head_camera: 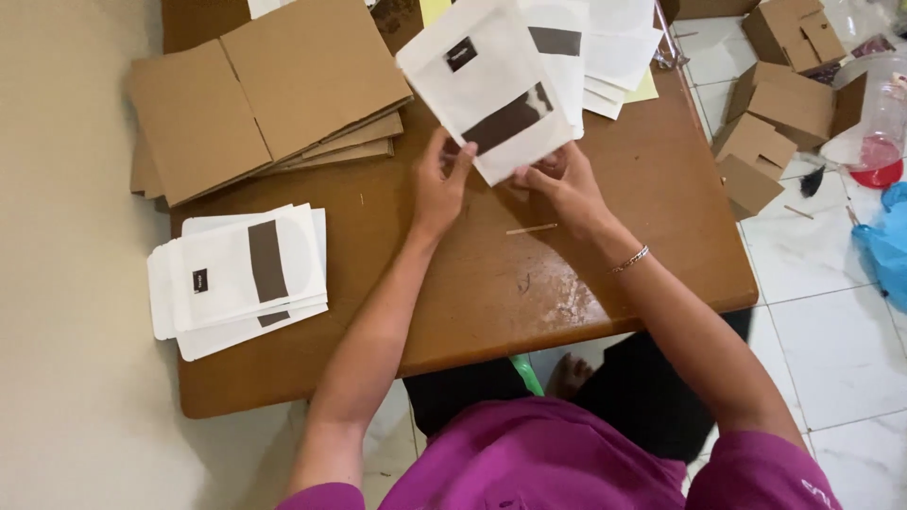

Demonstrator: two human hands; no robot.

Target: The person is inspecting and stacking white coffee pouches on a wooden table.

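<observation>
Holding a white pouch [491, 90] up over the brown bench [472, 283], the left hand [437, 184] and right hand [564, 184] pinch its lower edge, grip closed, tilting it for a clear look. It is flat, with dark brown strips and a pale window.

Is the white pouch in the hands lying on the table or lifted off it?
Lifted. The white pouch is held tilted above the table, pinched at its lower edge by left hand and right hand.
</observation>
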